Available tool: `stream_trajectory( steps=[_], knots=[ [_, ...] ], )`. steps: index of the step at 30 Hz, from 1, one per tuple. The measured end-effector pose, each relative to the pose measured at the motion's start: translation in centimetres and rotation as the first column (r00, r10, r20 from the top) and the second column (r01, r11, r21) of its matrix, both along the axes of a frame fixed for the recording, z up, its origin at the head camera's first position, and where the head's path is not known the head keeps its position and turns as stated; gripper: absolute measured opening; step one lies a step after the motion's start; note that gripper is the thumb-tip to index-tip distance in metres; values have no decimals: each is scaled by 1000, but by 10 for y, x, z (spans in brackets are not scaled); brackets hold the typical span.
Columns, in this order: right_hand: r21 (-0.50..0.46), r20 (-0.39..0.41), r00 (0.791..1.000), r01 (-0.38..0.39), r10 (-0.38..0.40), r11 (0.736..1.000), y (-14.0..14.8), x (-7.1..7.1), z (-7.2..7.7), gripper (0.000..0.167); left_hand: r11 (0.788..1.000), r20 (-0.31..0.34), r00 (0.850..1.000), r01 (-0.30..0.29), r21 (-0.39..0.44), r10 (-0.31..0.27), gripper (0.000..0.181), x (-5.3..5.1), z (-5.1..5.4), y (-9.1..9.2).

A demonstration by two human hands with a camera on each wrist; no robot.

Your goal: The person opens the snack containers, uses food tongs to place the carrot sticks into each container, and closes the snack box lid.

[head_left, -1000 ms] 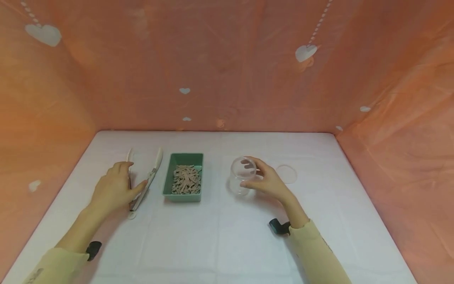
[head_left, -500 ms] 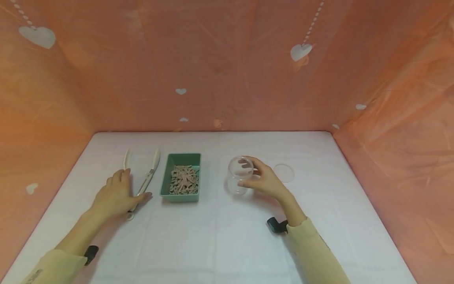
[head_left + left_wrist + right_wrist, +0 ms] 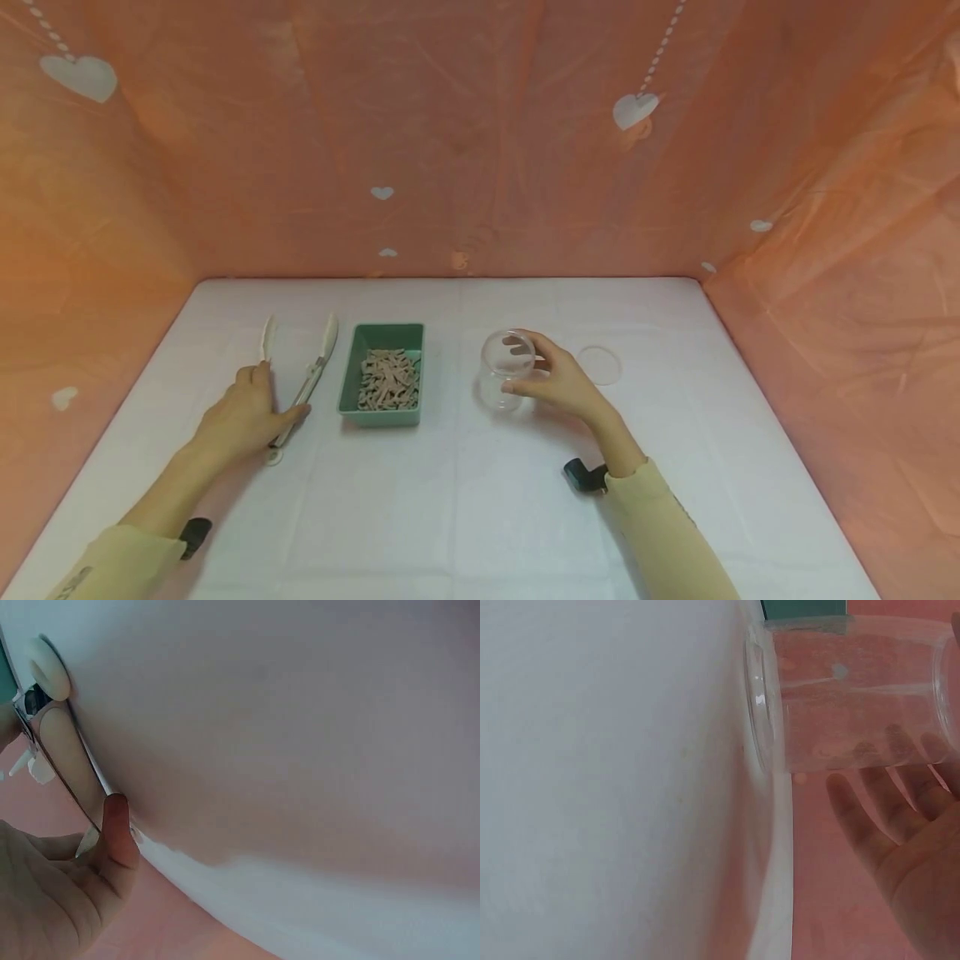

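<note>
Metal tongs (image 3: 304,388) with pale tips lie spread on the table at the left. My left hand (image 3: 236,417) is over them, fingers at the left arm and thumb at the right arm. In the left wrist view, curled fingers (image 3: 118,825) grip one tong arm (image 3: 69,754). My right hand (image 3: 561,385) holds a clear, upright plastic jar (image 3: 501,390), thumb in front and fingers behind. The right wrist view shows the jar (image 3: 855,697) standing on the table with its mouth uncovered.
Between the hands stands a green rectangular tray (image 3: 378,419) holding many small brown strip-like pieces (image 3: 390,379). A clear round lid or ring (image 3: 619,367) lies right of the jar. Orange cloth (image 3: 465,150) with white hearts surrounds the white table (image 3: 450,517).
My left hand has come down slightly over the tongs, and its thumb and fingers have drawn in against the arms. The right hand stays on the jar. The head view has shifted slightly.
</note>
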State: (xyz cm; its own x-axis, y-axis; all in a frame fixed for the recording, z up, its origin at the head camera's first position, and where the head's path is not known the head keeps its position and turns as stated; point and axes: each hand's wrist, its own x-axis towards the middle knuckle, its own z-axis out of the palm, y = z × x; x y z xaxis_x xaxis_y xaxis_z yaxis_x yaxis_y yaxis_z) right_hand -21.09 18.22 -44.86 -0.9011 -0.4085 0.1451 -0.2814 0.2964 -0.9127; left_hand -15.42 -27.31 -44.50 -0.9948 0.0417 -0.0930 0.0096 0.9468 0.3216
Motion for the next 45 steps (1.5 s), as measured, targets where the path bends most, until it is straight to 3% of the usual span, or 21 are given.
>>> stream_trajectory(
  steps=[9, 13, 19, 25, 32, 38, 41, 45],
  knots=[
    [1, -10, 1000, -3, 3, 1000, 1, 0, -2, 76, 995, -35, 997, -58, 84, 62, 94, -2, -1, -5],
    [3, -23, 1000, -7, 7, 1000, 1, -1, -2, 76, 984, -57, 993, -92, 149, 102, 104, -2, 0, -9],
    [11, -27, 1000, -4, 5, 1000, 0, -1, -2, 76, 948, -154, 976, -102, 302, 154, 102, -1, 6, -13],
    [14, -16, 1000, -2, 3, 1000, 0, -1, -2, 75, 910, -251, 951, -64, 411, 180, 96, 5, 23, -8],
    [5, -19, 1000, -2, 2, 1000, 1, -1, -3, 75, 925, -298, 940, -43, 377, 165, 99, 15, 47, -4],
    [9, -15, 1000, -1, 1, 1000, 0, 0, -3, 74, 942, -295, 949, -6, 335, 111, 107, 25, 70, -3],
    [9, -14, 1000, 3, -3, 1000, 0, 0, -3, 75, 958, -335, 941, 47, 281, 53, 99, 27, 78, -1],
    [7, -14, 1000, 7, -7, 1000, 0, 1, -2, 74, 973, -403, 913, 142, 183, -58, 89, 28, 87, 2]
  ],
)
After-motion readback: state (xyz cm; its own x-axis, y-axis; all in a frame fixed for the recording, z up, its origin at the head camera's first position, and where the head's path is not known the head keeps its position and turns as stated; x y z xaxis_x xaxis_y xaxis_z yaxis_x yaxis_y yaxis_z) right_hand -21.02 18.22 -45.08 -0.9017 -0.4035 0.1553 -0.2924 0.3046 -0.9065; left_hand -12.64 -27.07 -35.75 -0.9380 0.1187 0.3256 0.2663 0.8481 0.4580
